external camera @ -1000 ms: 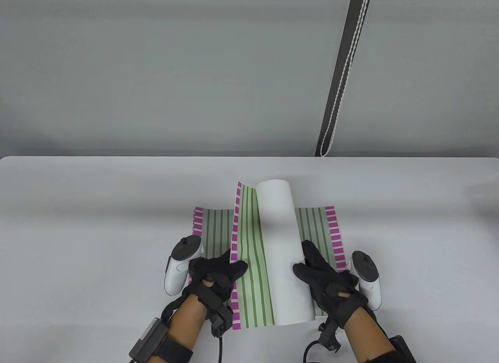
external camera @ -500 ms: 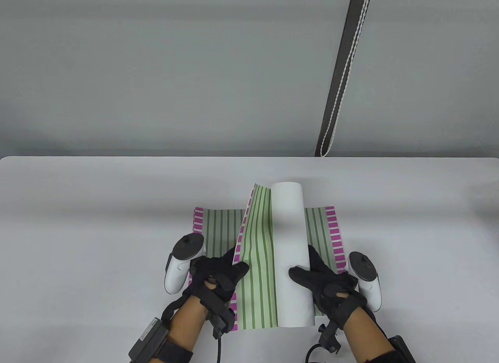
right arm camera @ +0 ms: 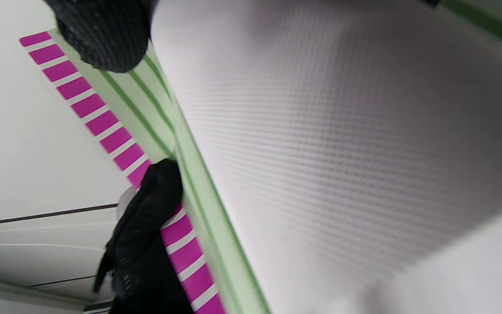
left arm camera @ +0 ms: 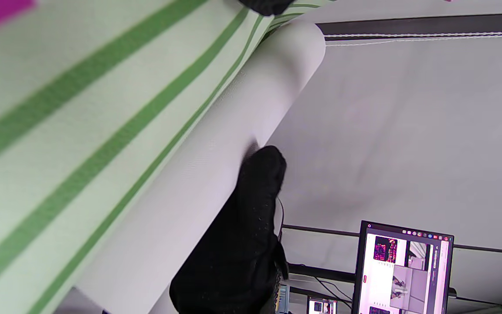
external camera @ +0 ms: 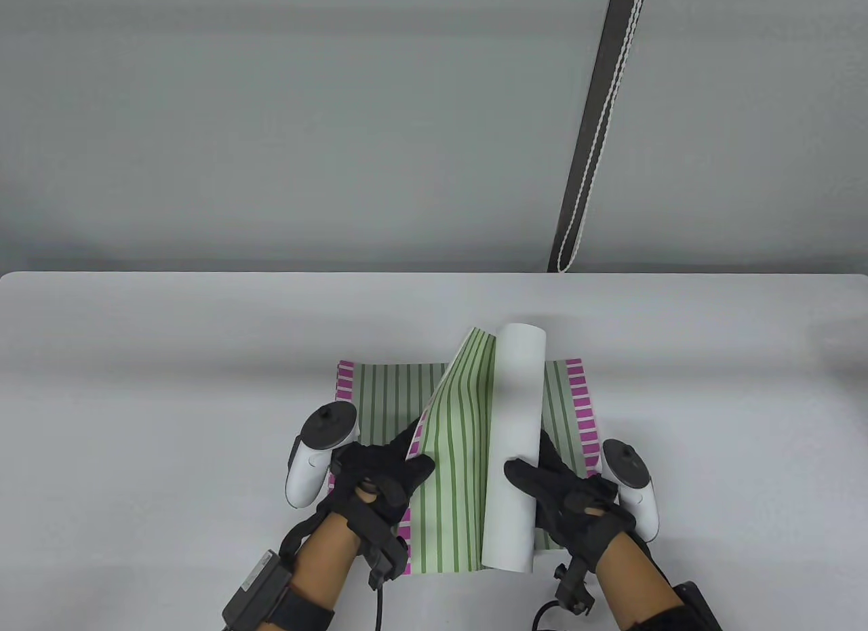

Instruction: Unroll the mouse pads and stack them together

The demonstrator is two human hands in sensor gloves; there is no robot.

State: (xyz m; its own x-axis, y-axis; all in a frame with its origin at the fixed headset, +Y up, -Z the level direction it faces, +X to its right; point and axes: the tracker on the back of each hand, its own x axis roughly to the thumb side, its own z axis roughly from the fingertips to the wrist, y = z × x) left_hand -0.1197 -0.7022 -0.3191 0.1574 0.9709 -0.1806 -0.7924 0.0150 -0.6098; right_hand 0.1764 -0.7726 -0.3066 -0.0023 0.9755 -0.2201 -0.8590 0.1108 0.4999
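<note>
A flat mouse pad (external camera: 380,394) with green stripes and magenta edge bars lies on the white table (external camera: 169,387). On top of it a second striped pad (external camera: 458,455) is partly unrolled, its white-backed roll (external camera: 515,441) standing toward the right. My left hand (external camera: 383,478) pinches the unrolled pad's left edge. My right hand (external camera: 559,492) grips the roll from the right, thumb across its near end. The left wrist view shows the stripes (left arm camera: 81,109), the roll (left arm camera: 216,144) and the right hand's glove (left arm camera: 242,244). The right wrist view shows the roll's textured backing (right arm camera: 342,131) over the lower pad's magenta edge (right arm camera: 111,139).
The table's far edge (external camera: 434,273) meets a grey wall. A dark strip with a white cord (external camera: 597,129) hangs on the wall at the right. A monitor (left arm camera: 403,270) shows in the left wrist view.
The roll has moved to the right under my right hand, exposing more striped surface. The pad's free left edge has swung right at its far end. My left hand has kept its place.
</note>
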